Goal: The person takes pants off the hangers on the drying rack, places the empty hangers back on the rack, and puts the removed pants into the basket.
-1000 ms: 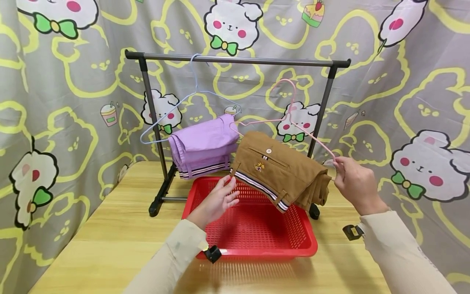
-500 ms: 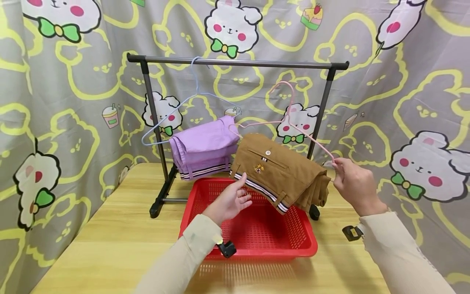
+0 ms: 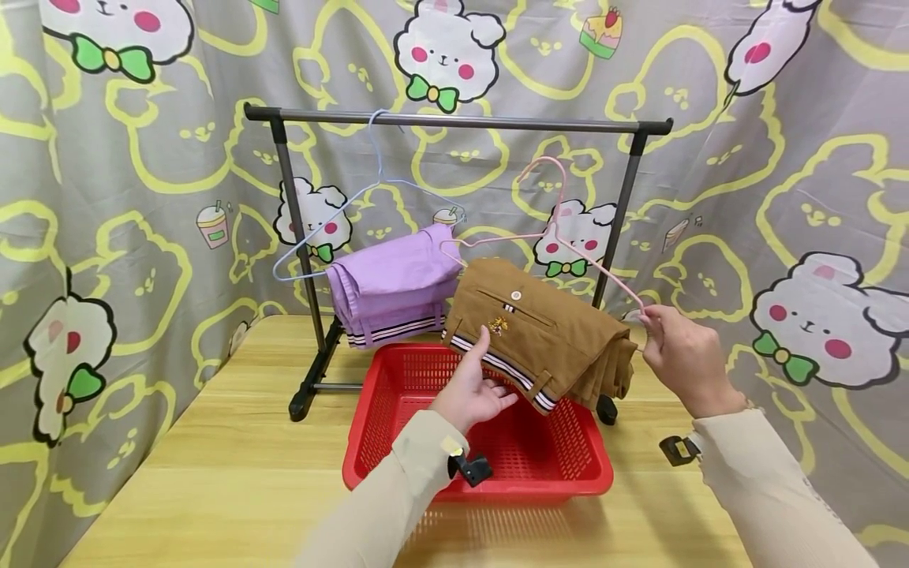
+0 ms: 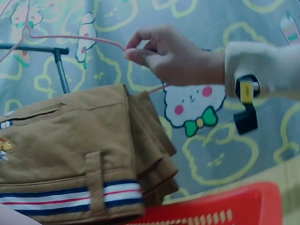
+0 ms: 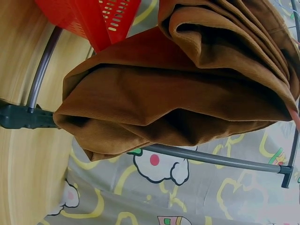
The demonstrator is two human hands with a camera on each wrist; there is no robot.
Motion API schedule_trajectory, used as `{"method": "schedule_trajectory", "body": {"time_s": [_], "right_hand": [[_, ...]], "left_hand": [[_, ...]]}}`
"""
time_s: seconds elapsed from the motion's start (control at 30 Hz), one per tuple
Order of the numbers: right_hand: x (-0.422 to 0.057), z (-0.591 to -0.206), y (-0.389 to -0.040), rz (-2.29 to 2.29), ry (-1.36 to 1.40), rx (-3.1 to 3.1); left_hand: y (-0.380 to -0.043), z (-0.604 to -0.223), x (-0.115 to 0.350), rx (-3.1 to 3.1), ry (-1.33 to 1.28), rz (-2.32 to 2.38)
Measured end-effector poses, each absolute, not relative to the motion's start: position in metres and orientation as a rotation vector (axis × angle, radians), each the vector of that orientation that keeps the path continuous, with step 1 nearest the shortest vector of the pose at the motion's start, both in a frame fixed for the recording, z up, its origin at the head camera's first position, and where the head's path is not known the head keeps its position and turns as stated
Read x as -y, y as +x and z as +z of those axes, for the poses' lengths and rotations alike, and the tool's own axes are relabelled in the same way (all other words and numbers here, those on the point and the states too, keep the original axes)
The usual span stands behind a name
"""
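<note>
Brown folded trousers (image 3: pixel 540 323) with a striped waistband hang over the lower bar of a pink hanger (image 3: pixel 592 259), tilted down to the right. My right hand (image 3: pixel 687 355) pinches the hanger's right corner between thumb and fingers. My left hand (image 3: pixel 474 394) has its fingers extended at the trousers' lower edge, thumb up in front of the waistband, palm partly under it. In the left wrist view the waistband and belt loop (image 4: pixel 96 183) show close up. Bunched brown folds (image 5: pixel 154 98) fill the right wrist view.
A dark metal rack (image 3: pixel 461 121) stands behind, bearing a blue hanger (image 3: pixel 334 207) with folded purple trousers (image 3: pixel 394 272). Below the brown trousers a red perforated basket (image 3: pixel 525 491) sits on the wooden table (image 3: pixel 199 473). A patterned curtain (image 3: pixel 156 237) encloses the back and sides.
My left hand has moved right along the trousers' lower edge, from the waistband's left end toward its middle. The right hand, hanger and trousers have stayed nearly still.
</note>
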State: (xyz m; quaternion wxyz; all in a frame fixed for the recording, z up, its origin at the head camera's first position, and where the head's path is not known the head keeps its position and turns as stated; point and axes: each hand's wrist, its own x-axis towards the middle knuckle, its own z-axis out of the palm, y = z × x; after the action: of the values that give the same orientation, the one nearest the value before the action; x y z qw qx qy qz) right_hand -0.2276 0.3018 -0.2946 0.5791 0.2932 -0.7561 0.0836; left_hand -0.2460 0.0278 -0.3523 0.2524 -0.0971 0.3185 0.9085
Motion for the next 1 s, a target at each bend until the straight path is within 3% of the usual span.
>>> {"method": "schedule_trajectory", "body": {"time_s": [0.47,1.0], "right_hand": [[-0.302,-0.292,-0.225,0.187,0.697,1.793],[-0.303,-0.296,-0.226,0.209,0.674,1.76]], "left_hand": [[-0.251,-0.363,-0.061,-0.522,-0.275,2.592],[-0.248,-0.365,-0.063,-0.509,-0.233,2.595]]}}
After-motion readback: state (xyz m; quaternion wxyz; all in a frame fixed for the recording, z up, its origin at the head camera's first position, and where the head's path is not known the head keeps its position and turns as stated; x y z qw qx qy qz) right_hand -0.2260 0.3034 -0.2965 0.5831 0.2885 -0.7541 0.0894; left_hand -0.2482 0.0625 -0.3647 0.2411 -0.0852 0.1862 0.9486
